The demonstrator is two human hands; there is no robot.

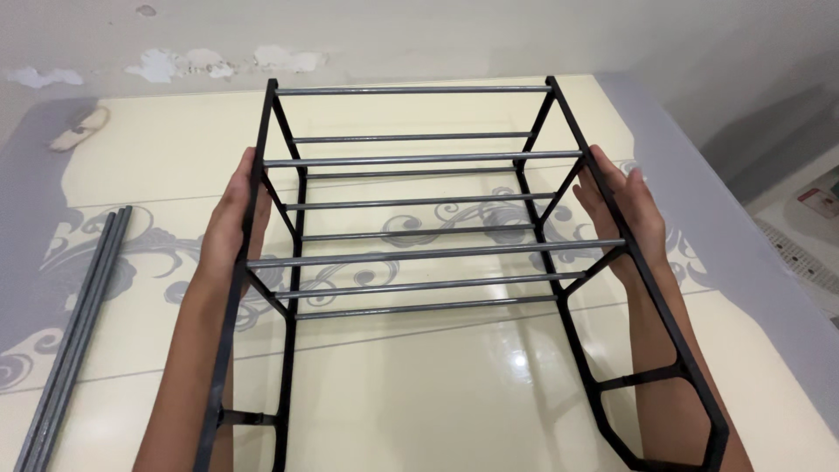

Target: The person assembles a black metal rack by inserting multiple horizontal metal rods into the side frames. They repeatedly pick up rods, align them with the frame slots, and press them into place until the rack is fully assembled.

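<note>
Black plastic side frames make the rack (419,210) look light but wobbly; left hand (229,218) and right hand (625,210) press flat outside them.

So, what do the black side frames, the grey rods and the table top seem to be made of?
Black side frames: probably moulded plastic, matt, with flat even struts; painted metal is possible. Grey rods: look like metal tubes, with a dull sheen along each one. Three spare rods lie at the left. Table top: glossy, likely glass or lacquer, since it mirrors light. The left hand and right hand press the frames.
</note>
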